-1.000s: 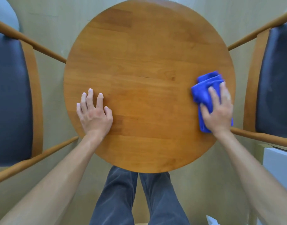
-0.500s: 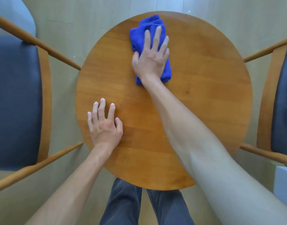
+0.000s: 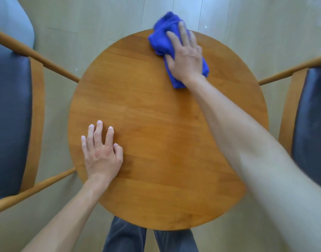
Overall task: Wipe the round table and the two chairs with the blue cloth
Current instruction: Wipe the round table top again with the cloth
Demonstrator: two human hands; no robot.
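I see the right hand (image 3: 186, 55) flat, fingers straight and spread, pressing the blue cloth (image 3: 162, 41) at the far rim of the round table (image 3: 156, 142); cloth's far end hangs past the edge. Left hand (image 3: 101, 153) rests spread on the tabletop, near side, holding nothing. Cloth looks soft, light, bunches easily, so I'd keep the palm on its middle w/ even pressure. Both chairs (image 3: 10, 115) cut off by the frame; table legs hidden; right hand slightly blurred.

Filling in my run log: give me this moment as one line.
phase: wiping table | right hand: pressing blue cloth at far rim | left hand: flat on round table | chairs: untouched
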